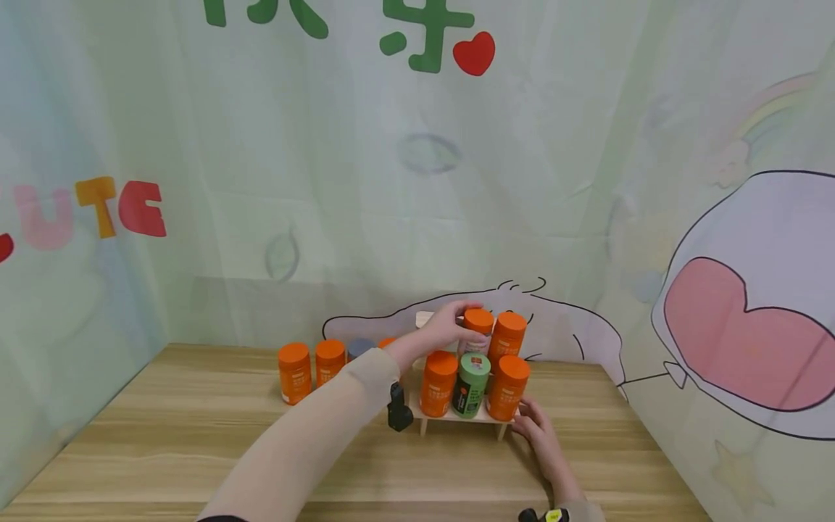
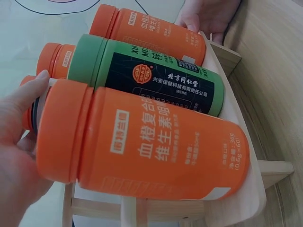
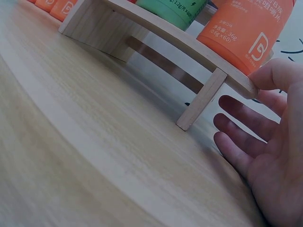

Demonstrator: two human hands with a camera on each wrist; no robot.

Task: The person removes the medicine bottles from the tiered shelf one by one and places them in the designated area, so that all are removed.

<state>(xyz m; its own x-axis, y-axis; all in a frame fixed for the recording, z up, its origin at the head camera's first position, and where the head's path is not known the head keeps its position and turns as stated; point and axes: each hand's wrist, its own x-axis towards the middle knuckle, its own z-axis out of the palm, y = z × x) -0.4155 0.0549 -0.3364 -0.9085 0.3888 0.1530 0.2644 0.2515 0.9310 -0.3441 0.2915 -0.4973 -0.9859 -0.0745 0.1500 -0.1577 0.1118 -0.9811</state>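
My left hand (image 1: 445, 326) grips an orange-capped bottle (image 1: 479, 319) with a pale label at the upper tier of a small wooden rack (image 1: 483, 415). Beside that bottle, on the right, stands an orange bottle (image 1: 508, 339). Along the lower tier sit an orange bottle (image 1: 439, 384), a green bottle (image 2: 165, 80) with a dark label, and another orange bottle (image 1: 509, 389). At the rack's right end, my right hand (image 3: 279, 142) pinches the board's corner between thumb and forefinger, its other fingers spread below. The held bottle is mostly hidden behind the front bottles in the left wrist view.
To the left of the rack, an orange bottle (image 1: 295, 373), a second orange bottle (image 1: 330, 359) and a blue-grey lid (image 1: 361, 348) stand in a row on the wooden table (image 1: 196, 406). A printed curtain (image 1: 352, 196) hangs close behind the table.
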